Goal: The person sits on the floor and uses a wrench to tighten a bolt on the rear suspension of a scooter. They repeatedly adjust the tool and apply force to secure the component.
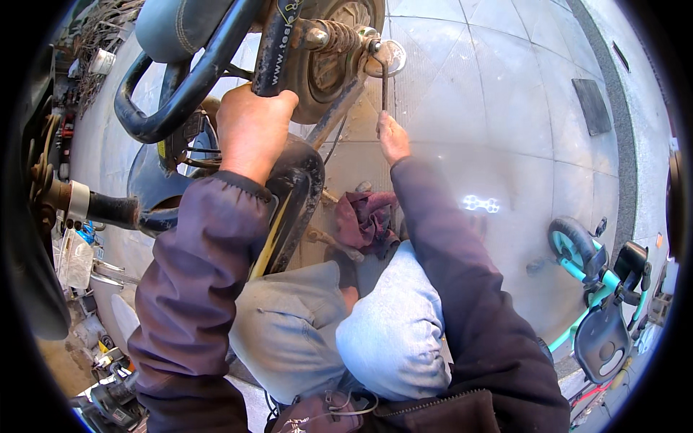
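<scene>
My left hand point(251, 128) is wrapped round a black frame tube point(271, 61) of an electric bike with a padded seat. My right hand point(393, 138) is closed on the lower end of a thin bent wrench point(385, 90). The wrench's upper end meets a bolt point(374, 46) at the end of a rusty coil-spring shock absorber point(343, 37). Behind the spring is the dirty rear wheel point(310, 79). A round silver part point(394, 58) sits just right of the bolt. Exactly how the wrench seats on the bolt is too small to tell.
A dark red rag point(367, 220) lies on the tiled floor before my knees. To the right stands a turquoise child's bike point(603, 289), with a dark flat plate point(591, 107) farther off. Tools and parts clutter the left edge, near a white bucket point(103, 62).
</scene>
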{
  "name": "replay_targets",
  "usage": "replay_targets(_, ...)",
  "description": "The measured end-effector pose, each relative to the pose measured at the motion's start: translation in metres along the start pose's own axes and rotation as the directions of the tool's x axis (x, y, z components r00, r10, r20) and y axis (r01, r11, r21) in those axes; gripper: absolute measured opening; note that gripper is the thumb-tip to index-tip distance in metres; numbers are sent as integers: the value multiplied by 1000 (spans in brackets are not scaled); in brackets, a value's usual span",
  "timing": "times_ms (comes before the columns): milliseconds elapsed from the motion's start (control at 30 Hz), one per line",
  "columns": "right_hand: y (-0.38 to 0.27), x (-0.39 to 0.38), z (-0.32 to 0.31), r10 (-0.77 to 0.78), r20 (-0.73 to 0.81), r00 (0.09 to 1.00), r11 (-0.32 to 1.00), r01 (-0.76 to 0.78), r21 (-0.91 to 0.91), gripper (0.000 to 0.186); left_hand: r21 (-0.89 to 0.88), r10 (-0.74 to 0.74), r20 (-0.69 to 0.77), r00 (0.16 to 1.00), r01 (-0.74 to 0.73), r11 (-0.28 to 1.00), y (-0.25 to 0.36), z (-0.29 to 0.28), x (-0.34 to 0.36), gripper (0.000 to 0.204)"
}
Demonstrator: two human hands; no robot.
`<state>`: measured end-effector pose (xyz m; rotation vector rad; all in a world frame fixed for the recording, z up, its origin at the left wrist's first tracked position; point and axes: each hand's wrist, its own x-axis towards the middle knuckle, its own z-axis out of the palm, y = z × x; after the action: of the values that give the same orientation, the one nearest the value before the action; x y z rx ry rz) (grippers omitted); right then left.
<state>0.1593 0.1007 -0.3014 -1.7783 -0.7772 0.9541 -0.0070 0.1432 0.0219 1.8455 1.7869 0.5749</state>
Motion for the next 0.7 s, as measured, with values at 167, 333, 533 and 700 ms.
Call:
replay_targets(167, 8, 4, -2, -8, -75, 997, 999, 4, -52, 70, -23, -20, 25, 999, 20, 1000, 4, 4, -1, 29)
replay_targets(333, -3, -9, -11, -44, -85, 995, 994, 35, -104, 68, -37, 17, 36, 999, -16, 999, -2, 2, -6, 29)
replay_targets(533, -4, -5, -10, -36, -63, 997, 994, 30, -102, 65, -304, -40, 321, 946, 142, 942, 11, -13, -8, 17)
replay_targets(700, -7, 1, -5, -55, -117, 992, 996, 46, -77, 63, -289, 15, 469, 883, 137, 948, 12, -21, -1, 20)
